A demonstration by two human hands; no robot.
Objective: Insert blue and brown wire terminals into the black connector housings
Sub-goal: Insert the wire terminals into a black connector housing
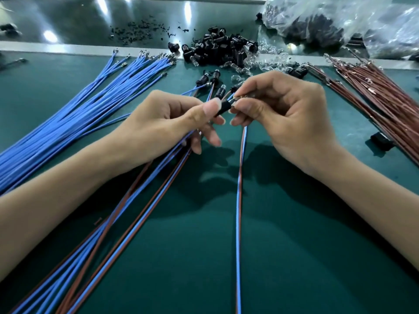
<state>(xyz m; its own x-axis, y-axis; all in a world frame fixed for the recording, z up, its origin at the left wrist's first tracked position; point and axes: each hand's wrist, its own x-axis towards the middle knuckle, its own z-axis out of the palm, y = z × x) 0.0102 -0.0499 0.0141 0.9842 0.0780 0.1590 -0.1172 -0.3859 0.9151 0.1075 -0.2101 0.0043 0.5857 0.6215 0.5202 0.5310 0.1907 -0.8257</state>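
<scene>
My left hand [172, 118] pinches a black connector housing [223, 109] between thumb and fingers at the centre of the view. My right hand [285, 114] pinches the ends of a blue and a brown wire [238, 200] right at the housing's mouth, a metal terminal glinting at the fingertips. That wire pair hangs down toward me. Finished blue-and-brown pairs [136, 200] run under my left hand, their black housings [213, 81] lying just beyond my fingers.
A bundle of blue wires [74, 114] fans across the green mat at left; brown wires [374, 96] lie at right. A pile of black housings [217, 51] and clear bulbs [267, 62] sits at the back, with a plastic bag [340, 23] top right.
</scene>
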